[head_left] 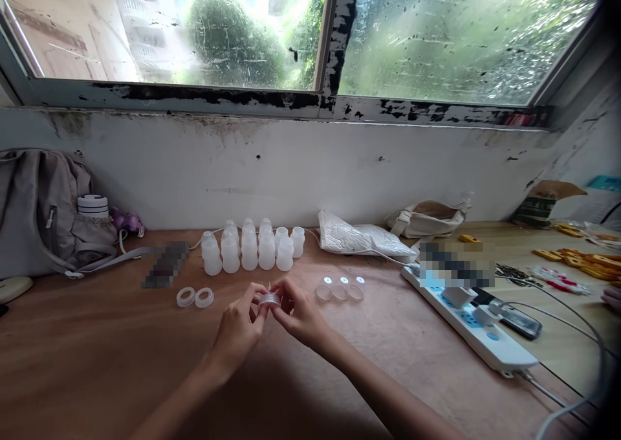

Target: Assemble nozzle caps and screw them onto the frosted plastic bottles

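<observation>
- Head view: we pinch a clear ribbed piece (269, 299) between the fingertips of our left hand (242, 317) and right hand (303, 312).
- It sits between both hands, touching each, its wider axis running from one to the other; neither hand is clearly nearer.
- Beyond it we see frosted bottles (249, 252); pale rings (204, 303) lie left, clear hoops (340, 292) right.

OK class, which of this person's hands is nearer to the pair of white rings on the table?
Left: the left hand is to the right of the white rings, not touching them; the right hand is farther right, beyond the left hand.
</observation>
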The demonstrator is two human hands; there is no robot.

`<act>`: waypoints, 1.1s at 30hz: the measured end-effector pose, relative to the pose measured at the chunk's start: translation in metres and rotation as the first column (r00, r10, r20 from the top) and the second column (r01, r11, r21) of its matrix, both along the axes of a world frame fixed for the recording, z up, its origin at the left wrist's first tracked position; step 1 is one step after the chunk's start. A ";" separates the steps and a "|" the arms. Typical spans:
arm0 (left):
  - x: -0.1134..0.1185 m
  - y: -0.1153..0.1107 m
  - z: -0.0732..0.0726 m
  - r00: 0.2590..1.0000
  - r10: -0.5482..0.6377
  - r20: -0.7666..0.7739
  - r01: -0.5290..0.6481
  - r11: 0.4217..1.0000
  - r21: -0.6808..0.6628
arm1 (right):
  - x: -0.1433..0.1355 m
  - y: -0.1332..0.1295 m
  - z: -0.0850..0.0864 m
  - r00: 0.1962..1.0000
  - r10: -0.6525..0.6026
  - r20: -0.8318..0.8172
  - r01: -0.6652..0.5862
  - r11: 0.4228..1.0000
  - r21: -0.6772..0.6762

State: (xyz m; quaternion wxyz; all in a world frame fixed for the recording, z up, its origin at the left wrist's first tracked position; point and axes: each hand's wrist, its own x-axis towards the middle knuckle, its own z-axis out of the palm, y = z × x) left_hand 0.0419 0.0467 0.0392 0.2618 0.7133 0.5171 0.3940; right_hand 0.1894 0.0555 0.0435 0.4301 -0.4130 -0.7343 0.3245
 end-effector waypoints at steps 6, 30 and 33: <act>-0.008 0.004 0.011 0.981 -0.082 0.175 0.091 0.995 -0.049 | 0.010 0.005 0.012 0.922 0.181 -0.344 -0.280 0.923 -0.265; -0.010 0.004 0.013 0.981 -0.126 -0.149 0.132 0.991 0.028 | 0.014 0.014 -0.001 0.984 0.103 -0.148 -0.126 0.980 -0.156; -0.011 0.009 -0.003 0.981 -0.152 -0.123 0.156 0.987 0.026 | 0.015 0.023 -0.007 0.990 0.061 -0.129 -0.083 0.980 -0.178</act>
